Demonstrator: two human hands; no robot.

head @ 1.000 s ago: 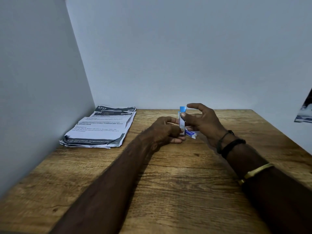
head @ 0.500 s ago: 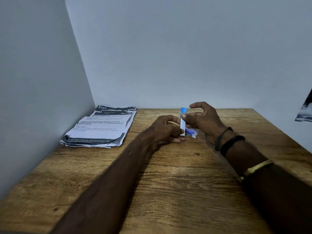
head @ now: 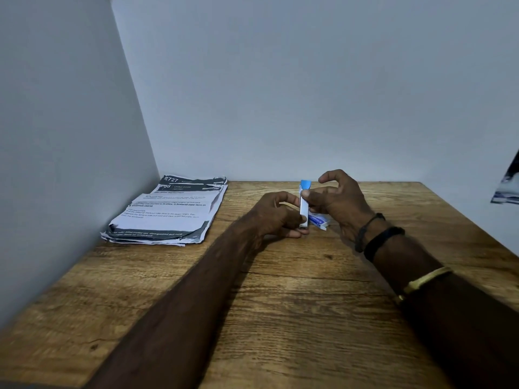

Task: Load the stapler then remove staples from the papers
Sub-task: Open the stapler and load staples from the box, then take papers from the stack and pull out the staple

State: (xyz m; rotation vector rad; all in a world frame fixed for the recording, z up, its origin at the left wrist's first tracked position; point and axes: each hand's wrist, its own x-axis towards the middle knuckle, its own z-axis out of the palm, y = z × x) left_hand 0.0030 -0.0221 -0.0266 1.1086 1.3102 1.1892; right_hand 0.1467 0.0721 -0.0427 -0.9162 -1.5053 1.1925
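A small metal stapler (head: pixel 304 209) with a blue end stands upright near the back middle of the wooden table (head: pixel 295 318). My left hand (head: pixel 276 217) grips its lower part, thumb against the metal near the base. My right hand (head: pixel 338 200) pinches the stapler near its top between thumb and fingers, with the index finger arched above. A small white and blue staple box (head: pixel 320 221) lies on the table just behind the stapler, partly hidden by my right hand. A stack of printed papers (head: pixel 168 210) lies at the back left corner.
Grey walls (head: pixel 70 164) close off the table on the left and at the back. A dark and white object (head: pixel 508 186) shows at the right edge of view. Bands circle my right wrist.
My hands and the stapler have barely shifted. My right fingers have closed in a little on the stapler's top.
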